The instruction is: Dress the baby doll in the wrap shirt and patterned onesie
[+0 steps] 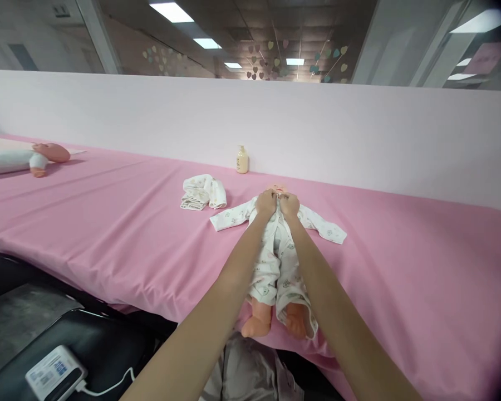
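Note:
A baby doll point(259, 318) lies on its back on the pink sheet, feet toward me. It wears a white printed baby top point(325, 228) with the sleeves spread out, and matching trousers point(265, 278). At the doll's neck, my left hand point(266, 202) is closed on the top's front. Right beside it, my right hand point(289, 204) is closed on the other side of the same front. The doll's face is mostly hidden behind my hands.
Folded white printed cloths point(202, 192) lie left of the doll. A cream pump bottle point(242, 160) stands by the white wall. Another doll point(14, 160) lies far left on the pink sheet point(121, 206). A white device with a cable point(56, 373) rests on a black chair point(108, 337).

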`<act>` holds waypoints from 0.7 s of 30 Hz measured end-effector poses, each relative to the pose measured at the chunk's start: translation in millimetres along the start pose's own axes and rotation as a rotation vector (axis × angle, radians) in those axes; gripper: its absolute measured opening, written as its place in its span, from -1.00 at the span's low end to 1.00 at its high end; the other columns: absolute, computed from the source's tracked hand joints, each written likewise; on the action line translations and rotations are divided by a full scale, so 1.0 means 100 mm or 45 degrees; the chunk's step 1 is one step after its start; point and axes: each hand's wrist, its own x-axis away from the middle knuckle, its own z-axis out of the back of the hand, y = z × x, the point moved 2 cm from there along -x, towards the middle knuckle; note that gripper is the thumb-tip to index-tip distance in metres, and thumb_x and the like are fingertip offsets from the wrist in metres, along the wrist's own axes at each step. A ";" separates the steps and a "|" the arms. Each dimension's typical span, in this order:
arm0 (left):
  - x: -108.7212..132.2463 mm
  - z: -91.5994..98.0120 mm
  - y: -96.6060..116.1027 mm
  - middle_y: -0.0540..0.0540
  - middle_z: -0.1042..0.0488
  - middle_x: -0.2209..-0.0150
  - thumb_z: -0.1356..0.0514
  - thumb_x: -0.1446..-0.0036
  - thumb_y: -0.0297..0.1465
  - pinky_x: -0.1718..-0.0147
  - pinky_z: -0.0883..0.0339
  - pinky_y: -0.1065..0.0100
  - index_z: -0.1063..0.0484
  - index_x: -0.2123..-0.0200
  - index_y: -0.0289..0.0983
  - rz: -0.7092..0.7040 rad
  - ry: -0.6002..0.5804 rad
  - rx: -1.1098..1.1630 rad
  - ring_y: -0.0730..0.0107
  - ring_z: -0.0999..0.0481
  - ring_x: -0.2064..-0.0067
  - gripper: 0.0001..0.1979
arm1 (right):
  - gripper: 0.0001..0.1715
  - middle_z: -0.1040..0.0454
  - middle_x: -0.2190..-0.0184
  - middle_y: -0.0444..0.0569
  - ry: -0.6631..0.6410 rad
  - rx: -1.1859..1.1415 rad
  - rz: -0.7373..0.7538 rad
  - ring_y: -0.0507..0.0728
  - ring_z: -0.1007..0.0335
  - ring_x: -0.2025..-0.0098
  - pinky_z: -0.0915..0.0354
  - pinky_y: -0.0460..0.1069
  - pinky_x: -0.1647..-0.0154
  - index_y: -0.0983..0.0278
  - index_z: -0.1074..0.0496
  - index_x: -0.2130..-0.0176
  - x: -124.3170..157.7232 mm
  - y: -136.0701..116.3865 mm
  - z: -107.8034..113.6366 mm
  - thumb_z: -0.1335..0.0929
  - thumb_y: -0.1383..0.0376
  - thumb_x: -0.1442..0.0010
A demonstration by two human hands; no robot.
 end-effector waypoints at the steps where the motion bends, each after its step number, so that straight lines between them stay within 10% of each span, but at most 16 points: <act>1: 0.00 0.00 0.00 -0.14 -0.49 0.12 0.02 -0.24 -0.36 0.14 -0.23 0.32 -0.44 0.15 -0.19 0.000 0.003 0.006 0.24 -0.43 0.07 -0.74 | -0.53 -0.49 0.07 -0.01 0.010 -0.029 -0.005 0.10 -0.38 0.05 -0.21 -0.11 0.08 0.26 -0.47 0.07 0.00 0.01 0.00 -0.10 0.29 -0.23; 21: 0.01 0.01 -0.05 -0.06 -0.56 0.20 -0.10 -0.15 -0.32 0.19 -0.25 0.37 -0.51 0.25 -0.19 0.084 0.071 0.194 0.27 -0.49 0.13 -0.80 | -0.74 -0.52 0.21 -0.04 0.025 -0.200 -0.045 0.15 -0.41 0.16 -0.26 -0.04 0.13 0.23 -0.48 0.22 0.02 -0.04 0.02 -0.28 0.27 -0.09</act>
